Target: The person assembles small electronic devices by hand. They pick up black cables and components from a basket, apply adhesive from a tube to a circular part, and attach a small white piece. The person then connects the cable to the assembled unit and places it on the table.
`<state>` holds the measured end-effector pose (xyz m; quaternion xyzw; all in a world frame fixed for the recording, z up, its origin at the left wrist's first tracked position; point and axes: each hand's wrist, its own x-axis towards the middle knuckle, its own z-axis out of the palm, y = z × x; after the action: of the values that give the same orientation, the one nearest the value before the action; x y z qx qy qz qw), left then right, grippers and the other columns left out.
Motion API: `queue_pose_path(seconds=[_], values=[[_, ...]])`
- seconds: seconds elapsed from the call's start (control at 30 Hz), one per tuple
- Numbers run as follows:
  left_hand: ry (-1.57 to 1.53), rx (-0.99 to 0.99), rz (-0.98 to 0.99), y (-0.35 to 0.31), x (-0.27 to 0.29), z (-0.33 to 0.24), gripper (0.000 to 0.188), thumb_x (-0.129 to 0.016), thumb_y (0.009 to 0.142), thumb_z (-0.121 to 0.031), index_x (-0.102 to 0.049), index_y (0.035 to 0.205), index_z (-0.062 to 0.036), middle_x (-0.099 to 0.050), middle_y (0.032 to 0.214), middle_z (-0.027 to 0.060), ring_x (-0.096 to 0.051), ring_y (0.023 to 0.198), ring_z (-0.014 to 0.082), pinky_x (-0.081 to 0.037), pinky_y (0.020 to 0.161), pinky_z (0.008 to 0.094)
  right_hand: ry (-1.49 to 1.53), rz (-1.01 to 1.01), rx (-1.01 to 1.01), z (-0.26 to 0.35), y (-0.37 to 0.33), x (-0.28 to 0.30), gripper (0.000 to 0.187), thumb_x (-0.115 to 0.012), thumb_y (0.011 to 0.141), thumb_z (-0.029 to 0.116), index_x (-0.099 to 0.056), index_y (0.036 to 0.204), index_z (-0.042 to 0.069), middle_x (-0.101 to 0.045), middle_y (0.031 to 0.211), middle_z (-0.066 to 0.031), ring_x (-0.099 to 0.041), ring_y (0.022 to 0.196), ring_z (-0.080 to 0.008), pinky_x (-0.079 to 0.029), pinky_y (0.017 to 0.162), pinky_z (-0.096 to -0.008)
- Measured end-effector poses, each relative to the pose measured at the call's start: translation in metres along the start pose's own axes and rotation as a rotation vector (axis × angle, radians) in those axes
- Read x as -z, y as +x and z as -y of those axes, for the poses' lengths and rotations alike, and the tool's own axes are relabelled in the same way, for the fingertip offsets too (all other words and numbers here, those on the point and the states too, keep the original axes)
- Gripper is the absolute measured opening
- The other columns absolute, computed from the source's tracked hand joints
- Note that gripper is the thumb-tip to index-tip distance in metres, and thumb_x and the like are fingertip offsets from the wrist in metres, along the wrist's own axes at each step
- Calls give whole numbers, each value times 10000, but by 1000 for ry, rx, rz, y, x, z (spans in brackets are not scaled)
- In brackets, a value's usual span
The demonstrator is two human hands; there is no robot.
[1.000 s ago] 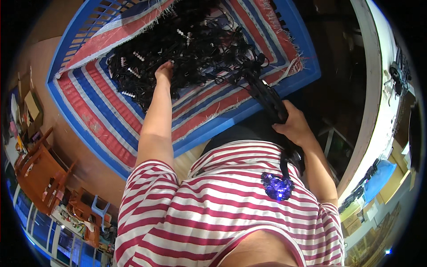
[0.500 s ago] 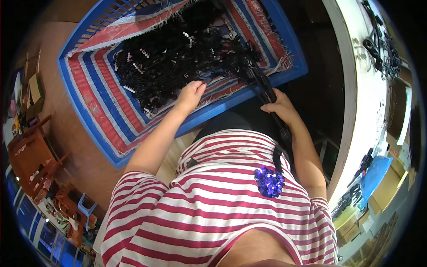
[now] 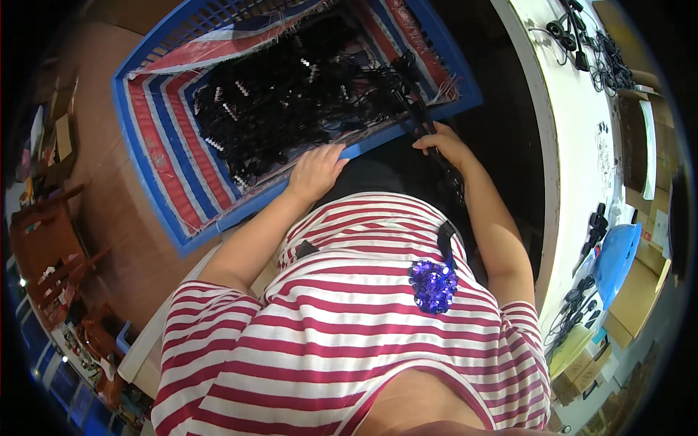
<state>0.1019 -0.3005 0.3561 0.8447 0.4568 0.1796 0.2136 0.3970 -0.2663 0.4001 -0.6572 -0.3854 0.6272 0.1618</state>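
A large blue plastic basket (image 3: 156, 190), lined with red, white and blue striped woven cloth (image 3: 177, 123), sits in front of me. Inside lies a tangled heap of black cables (image 3: 273, 94) with several small white connector pieces among them. My left hand (image 3: 317, 173) is closed over the near rim of the basket, fingers together. At the basket's near right corner, my right hand (image 3: 447, 147) grips a bundle of black cables (image 3: 418, 116). That bundle runs from the heap over the rim and down beside my lap. Its lower end is dark and hard to make out.
On my right runs a white tabletop (image 3: 556, 138) with black cables (image 3: 612, 62), a blue bag (image 3: 618, 254) and cardboard boxes (image 3: 640, 301) along it. A brown wooden chair (image 3: 54, 232) stands on the floor to the left. A purple sequined ornament (image 3: 434, 286) hangs at my shirt.
My left hand has moved from above the inside of the basket down onto its near rim. My right hand keeps hold of the cable bundle. The whole view has shifted slightly.
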Motion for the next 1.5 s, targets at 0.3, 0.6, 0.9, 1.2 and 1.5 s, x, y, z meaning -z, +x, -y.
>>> queue_pose_path(seconds=[0.3,0.6,0.9,1.2,1.5], values=[[46,16,-5,-1,-6,-3,257,-518,839,-242,-547,1024,-66,-601,952,95,-594,844,271,-494,692,370,-29,177,139,45,4,-4,205,-684,600,153,-570,727,38,-558,631,-40,-529,604,-129,-385,587,-236],[117,83,27,0,-5,-8,262,-520,836,-247,-554,1009,-53,-603,940,102,-596,847,281,-499,680,380,34,294,212,83,41,-17,215,-672,637,174,-639,761,1,-593,673,-55,-540,590,-121,-428,544,-245],[-1633,923,-426,29,46,59,815,-295,802,-679,-410,1201,23,-520,1150,139,-512,1037,258,-374,918,363,-82,190,294,129,89,-125,387,-748,495,186,-643,771,-63,-638,726,-155,-611,609,-202,-490,570,-310],[-1939,772,-277,37,107,130,729,-556,779,-522,-377,1225,27,-417,1278,177,-414,1170,283,-323,1002,399,-309,76,376,149,85,-238,598,-685,617,255,-490,1049,-109,-604,931,-248,-600,901,-337,-481,797,-366],[-1710,932,-23,29,56,210,487,-462,888,-411,-417,1227,-65,-486,1221,129,-489,1088,261,-394,924,391,74,196,274,145,86,-133,453,-671,555,168,-564,935,-55,-590,834,-108,-554,753,-151,-437,673,-275]])
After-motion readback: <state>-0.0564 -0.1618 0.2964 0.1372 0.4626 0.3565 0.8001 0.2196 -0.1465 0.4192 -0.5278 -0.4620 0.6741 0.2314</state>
